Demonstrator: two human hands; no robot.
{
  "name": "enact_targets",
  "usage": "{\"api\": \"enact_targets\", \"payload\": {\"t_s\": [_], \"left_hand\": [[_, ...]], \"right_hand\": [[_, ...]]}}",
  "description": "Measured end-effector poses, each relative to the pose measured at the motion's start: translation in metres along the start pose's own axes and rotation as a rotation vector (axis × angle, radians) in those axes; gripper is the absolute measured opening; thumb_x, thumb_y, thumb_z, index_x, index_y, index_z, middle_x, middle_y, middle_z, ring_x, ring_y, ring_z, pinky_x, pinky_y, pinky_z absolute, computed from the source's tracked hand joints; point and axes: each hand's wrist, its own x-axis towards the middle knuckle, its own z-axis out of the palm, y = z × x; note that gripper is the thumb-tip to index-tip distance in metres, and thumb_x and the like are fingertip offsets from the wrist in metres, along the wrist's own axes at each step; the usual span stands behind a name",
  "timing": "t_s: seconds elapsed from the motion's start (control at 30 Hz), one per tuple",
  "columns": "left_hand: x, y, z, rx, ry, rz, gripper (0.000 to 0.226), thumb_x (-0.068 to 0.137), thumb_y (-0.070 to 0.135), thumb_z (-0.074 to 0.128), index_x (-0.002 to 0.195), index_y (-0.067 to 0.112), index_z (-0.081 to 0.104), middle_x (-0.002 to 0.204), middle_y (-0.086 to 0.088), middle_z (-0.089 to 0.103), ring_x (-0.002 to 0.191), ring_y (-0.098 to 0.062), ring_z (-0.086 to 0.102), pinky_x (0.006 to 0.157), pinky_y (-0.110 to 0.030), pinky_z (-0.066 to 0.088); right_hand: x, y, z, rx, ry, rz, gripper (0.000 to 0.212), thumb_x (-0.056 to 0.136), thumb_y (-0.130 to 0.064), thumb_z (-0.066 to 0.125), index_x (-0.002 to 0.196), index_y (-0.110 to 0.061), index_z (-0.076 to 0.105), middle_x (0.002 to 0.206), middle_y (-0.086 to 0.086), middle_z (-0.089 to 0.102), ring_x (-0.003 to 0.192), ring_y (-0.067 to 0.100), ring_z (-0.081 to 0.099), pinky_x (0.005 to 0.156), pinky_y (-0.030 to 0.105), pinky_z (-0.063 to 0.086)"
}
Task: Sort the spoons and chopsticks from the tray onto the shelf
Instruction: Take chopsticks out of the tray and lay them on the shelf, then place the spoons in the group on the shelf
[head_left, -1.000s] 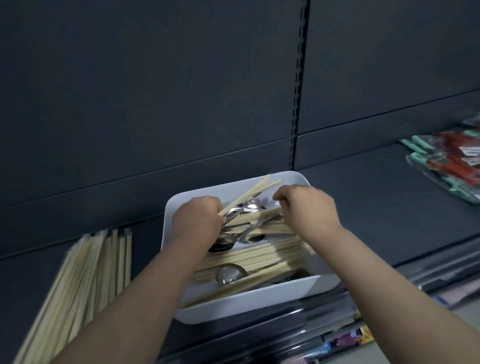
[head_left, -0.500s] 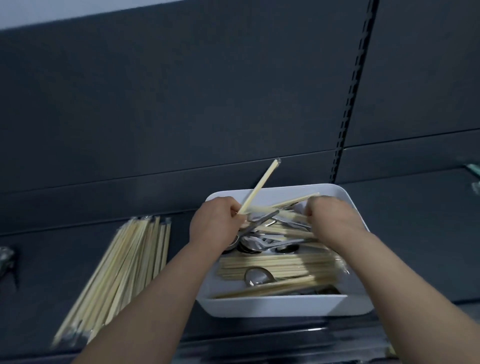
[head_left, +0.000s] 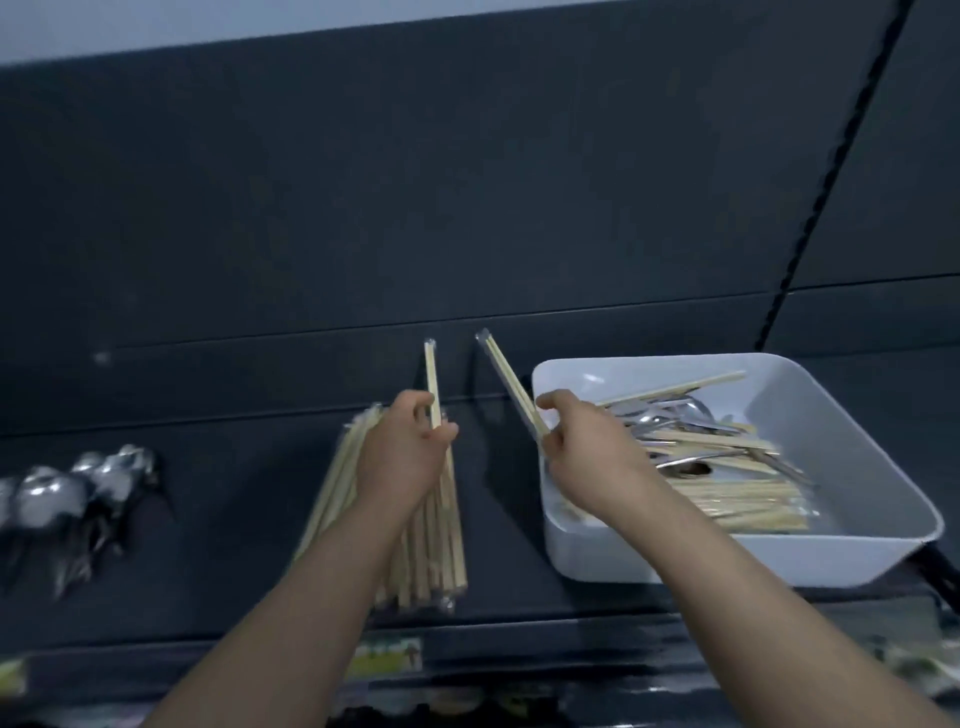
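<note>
Both grips are pinched shut on chopsticks. The left hand (head_left: 402, 457) holds one wrapped pair (head_left: 431, 379) nearly upright, and the right hand (head_left: 587, 457) holds a second pair (head_left: 511, 387) leaning off to its left. Right under the left grip is the chopstick pile (head_left: 441, 545) on the shelf (head_left: 249, 545), with the sorted spoons (head_left: 78, 493) further left. Just right of the right grip sits the white tray (head_left: 727, 558), with plenty of chopsticks and loose spoons (head_left: 675, 413) tangled inside. My worry is that if these get dropped from height, the slick wrappers could skid, knock the pile crooked or roll off the shelf's front edge.
</note>
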Motion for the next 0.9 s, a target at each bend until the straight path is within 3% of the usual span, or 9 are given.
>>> {"api": "enact_targets", "payload": {"t_s": [0.13,0.37,0.6,0.9], "left_hand": [[-0.005,-0.062,-0.039,0.097,-0.105,-0.132,0.035,0.09,0.031,0.065,0.123,0.022,0.058,0.098,0.002,0.06,0.092,-0.02,0.058,0.08,-0.028,0.048],[-0.005,-0.092,-0.055,0.281,-0.192,-0.057,0.023,0.096,0.03,0.056,0.117,0.028,0.065,0.118,0.005,0.065,0.104,-0.016,0.061,0.088,-0.033,0.052],[0.002,-0.027,-0.033,0.19,-0.19,0.211,0.017,0.092,0.025,0.058,0.103,0.028,0.07,0.101,0.012,0.07,0.097,-0.013,0.065,0.086,-0.033,0.053],[-0.005,0.071,0.057,0.268,-0.351,0.459,0.017,0.09,0.02,0.057,0.095,0.028,0.071,0.093,0.012,0.071,0.09,-0.013,0.065,0.078,-0.033,0.055]], "right_hand": [[-0.005,-0.044,0.056,-0.134,-0.039,-0.079,0.038,0.086,-0.006,0.046,0.121,-0.017,0.056,0.111,0.01,0.055,0.102,0.034,0.059,0.078,0.034,0.045],[-0.005,-0.063,0.107,-0.336,-0.193,-0.109,0.034,0.085,-0.004,0.048,0.112,-0.017,0.064,0.108,0.005,0.059,0.099,0.026,0.058,0.069,0.029,0.043],[-0.011,-0.032,0.052,-0.312,0.249,-0.141,0.027,0.094,-0.022,0.048,0.112,-0.029,0.066,0.104,-0.002,0.062,0.105,0.023,0.054,0.069,0.031,0.044],[-0.023,0.098,-0.028,-0.353,0.184,0.232,0.029,0.088,-0.017,0.051,0.105,-0.034,0.068,0.11,-0.003,0.066,0.104,0.024,0.059,0.075,0.032,0.049]]}}
